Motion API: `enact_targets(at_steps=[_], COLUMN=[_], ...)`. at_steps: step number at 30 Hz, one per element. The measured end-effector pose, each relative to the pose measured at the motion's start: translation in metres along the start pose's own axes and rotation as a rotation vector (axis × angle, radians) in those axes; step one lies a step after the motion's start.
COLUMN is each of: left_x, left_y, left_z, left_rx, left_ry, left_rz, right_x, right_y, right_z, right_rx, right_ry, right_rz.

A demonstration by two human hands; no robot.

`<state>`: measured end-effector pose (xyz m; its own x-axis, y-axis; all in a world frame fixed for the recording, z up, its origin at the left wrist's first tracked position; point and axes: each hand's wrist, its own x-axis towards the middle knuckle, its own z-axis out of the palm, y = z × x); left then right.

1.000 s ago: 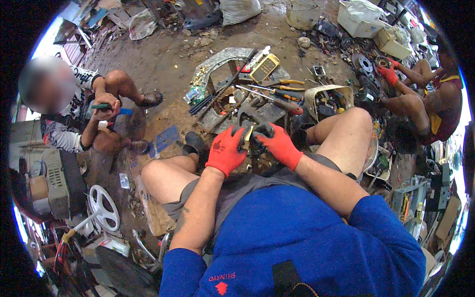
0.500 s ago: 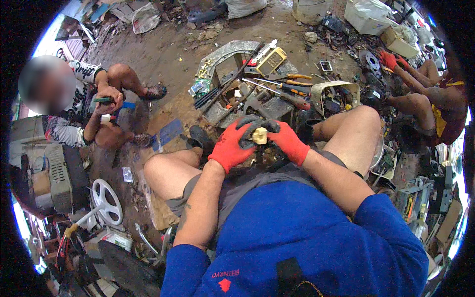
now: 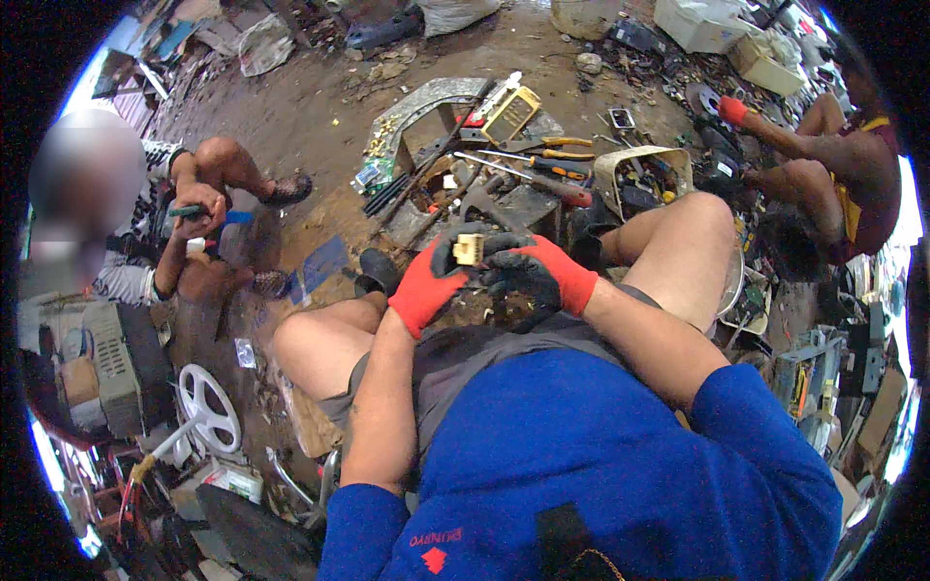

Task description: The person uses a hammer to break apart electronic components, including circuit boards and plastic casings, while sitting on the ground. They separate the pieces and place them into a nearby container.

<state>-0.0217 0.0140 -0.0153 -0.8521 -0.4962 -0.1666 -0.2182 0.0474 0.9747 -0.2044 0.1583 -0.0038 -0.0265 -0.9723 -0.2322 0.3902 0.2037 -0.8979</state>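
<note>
Shifted and turned since moments earlier, a cream block [image 3: 469, 250] sits clamped in the left hand [image 3: 428, 287], between the knees [image 3: 699, 221]; the grip of the right hand [image 3: 550, 275] beside it is unclear. Handling appears unfinished, the block seemingly whole.

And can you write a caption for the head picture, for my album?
Left hand holds a yellow block, right hand close by, tools beyond.

Your left hand [image 3: 432, 283] held a cream block [image 3: 469, 249]; your right hand [image 3: 545, 272] was beside it, toward four o'clock. Pale container [image 3: 606, 176] sat at two o'clock from block.
</note>
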Motion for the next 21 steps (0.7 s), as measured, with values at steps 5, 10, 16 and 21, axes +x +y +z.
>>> enact_targets(at_steps=[5, 10, 16, 21], left_x=[0.004, 0.005, 0.001, 0.007], left_y=[-0.008, -0.007, 0.001, -0.001], left_z=[-0.006, -0.003, 0.009, 0.012], left_rx=[-0.158, -0.113, 0.532, 0.223], left_ry=[0.011, -0.006, 0.114, 0.167], left_rz=[-0.065, -0.017, 0.194, 0.138], right_x=[0.004, 0.007, 0.01, 0.009], right_y=[0.01, 0.019, 0.024, 0.026], right_z=[-0.008, -0.008, -0.003, -0.003], right_rx=[0.165, 0.159, 0.689, 0.54], right_ry=[0.02, 0.112, -0.035, -0.068], right_rz=[0.017, 0.005, 0.071, -0.079])
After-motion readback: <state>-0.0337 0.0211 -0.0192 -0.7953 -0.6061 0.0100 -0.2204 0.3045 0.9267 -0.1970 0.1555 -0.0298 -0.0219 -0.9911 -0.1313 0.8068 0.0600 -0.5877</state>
